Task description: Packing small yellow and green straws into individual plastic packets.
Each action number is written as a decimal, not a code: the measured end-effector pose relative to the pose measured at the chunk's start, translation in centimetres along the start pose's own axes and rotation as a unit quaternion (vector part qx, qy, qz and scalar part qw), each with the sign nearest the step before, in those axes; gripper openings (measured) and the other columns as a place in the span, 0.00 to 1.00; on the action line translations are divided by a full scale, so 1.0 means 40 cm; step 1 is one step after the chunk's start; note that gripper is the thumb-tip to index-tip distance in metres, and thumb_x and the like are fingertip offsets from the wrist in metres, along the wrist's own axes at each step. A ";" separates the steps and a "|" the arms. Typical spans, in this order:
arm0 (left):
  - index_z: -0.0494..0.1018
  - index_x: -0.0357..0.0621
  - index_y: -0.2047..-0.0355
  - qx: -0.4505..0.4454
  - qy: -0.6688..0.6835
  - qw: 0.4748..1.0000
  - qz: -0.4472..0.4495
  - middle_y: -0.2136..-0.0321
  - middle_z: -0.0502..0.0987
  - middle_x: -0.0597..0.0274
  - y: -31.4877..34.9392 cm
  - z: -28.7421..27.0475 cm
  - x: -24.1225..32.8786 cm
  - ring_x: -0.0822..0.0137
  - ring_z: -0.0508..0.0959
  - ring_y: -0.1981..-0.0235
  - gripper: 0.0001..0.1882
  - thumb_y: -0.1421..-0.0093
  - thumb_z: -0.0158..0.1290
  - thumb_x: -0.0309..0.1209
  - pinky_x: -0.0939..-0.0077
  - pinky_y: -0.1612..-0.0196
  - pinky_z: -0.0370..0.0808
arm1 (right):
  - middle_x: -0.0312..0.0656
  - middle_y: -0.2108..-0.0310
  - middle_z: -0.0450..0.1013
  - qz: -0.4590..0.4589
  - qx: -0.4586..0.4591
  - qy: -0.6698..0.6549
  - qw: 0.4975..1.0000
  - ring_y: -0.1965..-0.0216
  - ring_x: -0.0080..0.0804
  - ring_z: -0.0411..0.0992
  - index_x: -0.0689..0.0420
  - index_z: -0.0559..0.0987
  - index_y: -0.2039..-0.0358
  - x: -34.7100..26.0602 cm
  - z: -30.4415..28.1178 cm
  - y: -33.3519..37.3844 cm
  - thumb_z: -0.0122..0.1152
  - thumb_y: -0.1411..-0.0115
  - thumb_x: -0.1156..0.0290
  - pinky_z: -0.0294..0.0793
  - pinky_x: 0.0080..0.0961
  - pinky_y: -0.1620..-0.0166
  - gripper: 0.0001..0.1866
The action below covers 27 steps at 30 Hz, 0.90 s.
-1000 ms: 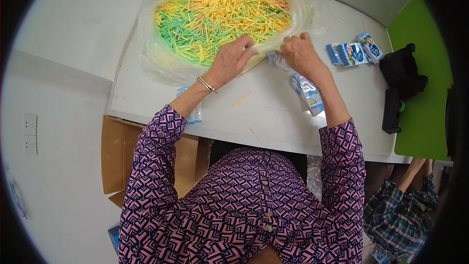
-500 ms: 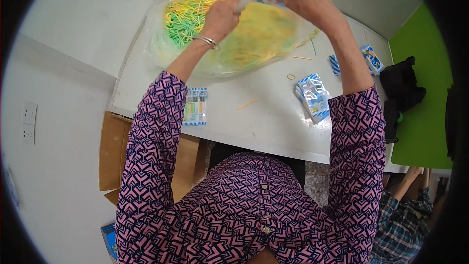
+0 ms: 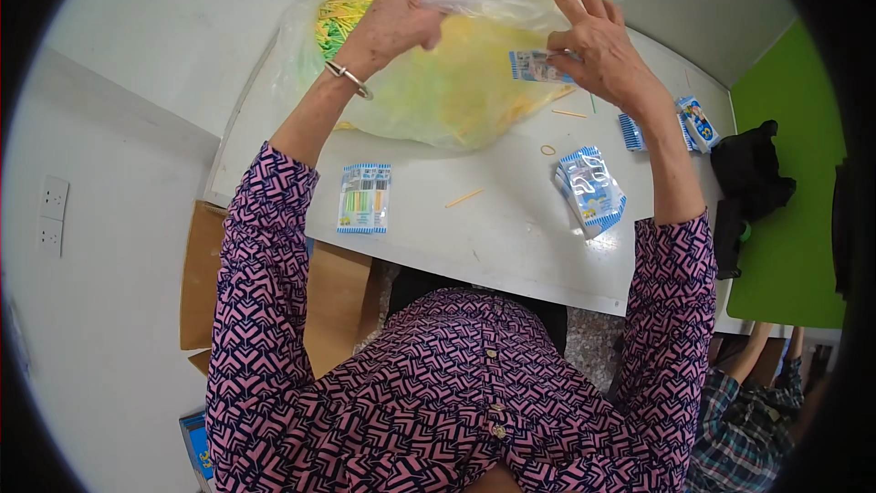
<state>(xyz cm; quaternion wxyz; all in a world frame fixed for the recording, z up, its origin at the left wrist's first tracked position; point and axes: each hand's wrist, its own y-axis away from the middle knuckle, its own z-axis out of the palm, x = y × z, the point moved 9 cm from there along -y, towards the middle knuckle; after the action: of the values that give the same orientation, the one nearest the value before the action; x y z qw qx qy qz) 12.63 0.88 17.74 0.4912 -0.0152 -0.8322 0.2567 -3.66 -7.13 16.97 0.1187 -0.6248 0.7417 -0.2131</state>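
A large clear plastic bag (image 3: 415,105) full of thin green, yellow and orange sticks (image 3: 339,23) lies at the far side of the white table. My left hand (image 3: 394,18), a bracelet on its wrist, is closed on the gathered edge of the bag. To the right of it, my right hand (image 3: 598,50) holds a small blue-and-clear packet (image 3: 529,66) low between thumb and fingers, over the bag's right side. Its index finger stretches up toward the bag's edge. What the packet contains is blurred.
Small packets lie in a stack (image 3: 591,190) at right, a pair (image 3: 365,199) at left, and more (image 3: 698,123) at far right. Loose sticks (image 3: 464,198) and a rubber band (image 3: 547,151) are on the table (image 3: 493,256). A cardboard box (image 3: 333,310) stands below. Another person (image 3: 753,420) works at lower right.
My right hand has come down and nearer with the packet. My left hand has moved up and left with the bag's edge, which now covers more of the sticks.
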 end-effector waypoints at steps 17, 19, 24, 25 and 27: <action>0.66 0.42 0.54 -0.247 -0.422 0.861 0.140 0.74 0.72 0.53 0.374 0.252 -0.191 0.55 0.74 0.73 0.24 0.51 0.57 0.34 0.60 0.73 0.71 | 0.48 0.76 0.71 -0.051 -0.262 -0.099 0.959 0.68 0.47 0.71 0.60 0.74 0.80 -0.036 0.332 0.229 0.54 0.52 0.72 0.70 0.40 0.64 0.05; 0.68 0.43 0.58 -0.274 -0.440 0.852 0.077 0.73 0.72 0.54 0.349 0.232 -0.242 0.55 0.75 0.73 0.18 0.50 0.54 0.30 0.60 0.73 0.71 | 0.49 0.76 0.71 -0.037 -0.247 -0.109 0.962 0.68 0.47 0.71 0.61 0.73 0.80 -0.017 0.338 0.231 0.54 0.52 0.73 0.70 0.40 0.64 0.06; 0.69 0.44 0.69 -0.084 -0.521 0.832 0.170 0.77 0.70 0.56 0.174 0.126 -0.140 0.55 0.74 0.74 0.07 0.51 0.48 0.24 0.62 0.74 0.73 | 0.51 0.75 0.70 -0.006 -0.246 -0.166 0.955 0.68 0.49 0.70 0.64 0.73 0.78 0.010 0.318 0.178 0.55 0.51 0.73 0.70 0.38 0.63 0.07; 0.69 0.44 0.68 -0.032 -0.540 0.820 0.185 0.79 0.69 0.56 0.139 0.097 -0.105 0.55 0.74 0.75 0.07 0.50 0.47 0.23 0.63 0.74 0.73 | 0.52 0.75 0.70 0.005 -0.240 -0.197 0.950 0.68 0.49 0.70 0.64 0.73 0.77 0.006 0.306 0.162 0.55 0.50 0.72 0.70 0.38 0.63 0.08; 0.68 0.44 0.68 0.020 -0.503 0.835 0.222 0.78 0.70 0.56 0.086 0.064 -0.067 0.55 0.74 0.75 0.08 0.51 0.48 0.22 0.64 0.74 0.72 | 0.52 0.75 0.70 0.016 -0.235 -0.229 0.944 0.68 0.49 0.70 0.65 0.73 0.75 -0.009 0.296 0.147 0.56 0.49 0.72 0.70 0.37 0.62 0.08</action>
<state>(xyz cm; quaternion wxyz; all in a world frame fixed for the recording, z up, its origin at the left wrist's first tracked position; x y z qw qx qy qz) 11.12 2.05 13.08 -0.0647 -0.0590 -0.9335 0.3478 -3.51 -8.01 3.79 0.1378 -0.6553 0.7332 0.1180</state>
